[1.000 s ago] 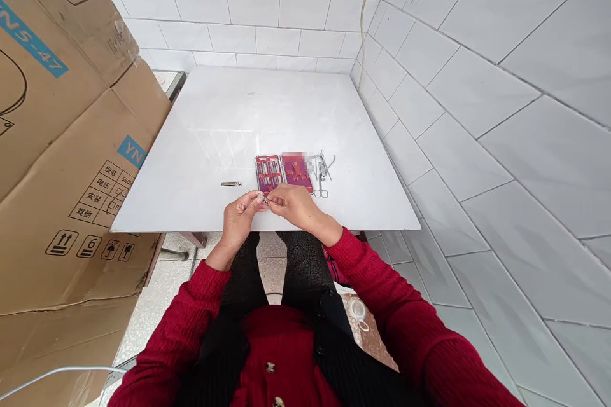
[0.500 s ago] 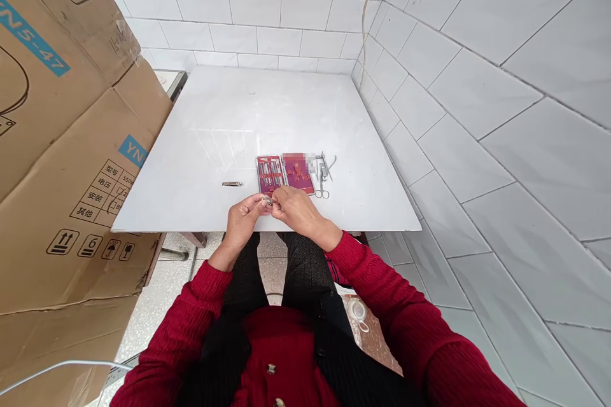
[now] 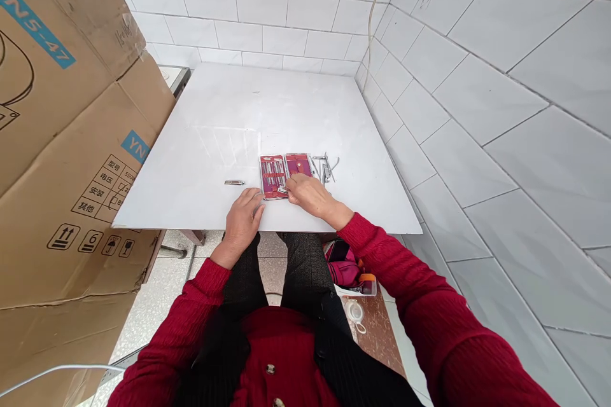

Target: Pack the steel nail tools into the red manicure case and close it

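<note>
An open red manicure case [image 3: 273, 194] lies near the table's front edge, with several slim metal tools held in its left half. My right hand [image 3: 310, 196] reaches over the case's middle, fingers pinched around a small silver metal tool [image 3: 282, 189] at the lower part of the left half. The fingers mostly cover that tool, so its kind is unclear. My left hand [image 3: 242, 216] rests on the table with its fingers stretched out, fingertips by the case's lower left corner. A nail clipper [image 3: 234, 182] lies by itself left of the case.
Several loose metal tools [image 3: 327, 168] lie right of the case, partly behind my right hand. The white table [image 3: 214, 102] meets tiled walls at the back and right. A big cardboard box [image 3: 86, 159] stands at the left. Below sits a container with pink things [image 3: 344, 272].
Both hands were together at the table's front edge around a small metal thing. My right hand has moved up onto the case with it; my left hand has let go and lies on the table.
</note>
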